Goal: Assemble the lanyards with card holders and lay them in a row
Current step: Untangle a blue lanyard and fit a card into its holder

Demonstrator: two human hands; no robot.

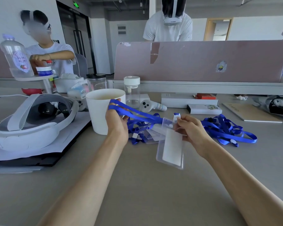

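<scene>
My left hand (117, 123) grips the looped end of a blue lanyard (137, 114), stretched taut above the desk. My right hand (193, 129) pinches the lanyard's clip end, where a clear card holder (171, 146) with a white insert hangs tilted down. Beneath them on the desk lies a pile of lanyards with card holders (145, 133). A heap of loose blue lanyards (227, 129) lies to the right of my right hand.
A white paper cup (99, 111) stands just behind my left hand. A VR headset (31, 121) rests on papers at the left. A white controller (148, 106), a clear jar (131, 92), boxes and a notebook (250, 113) sit before a pink divider (203, 61). Other people are behind it.
</scene>
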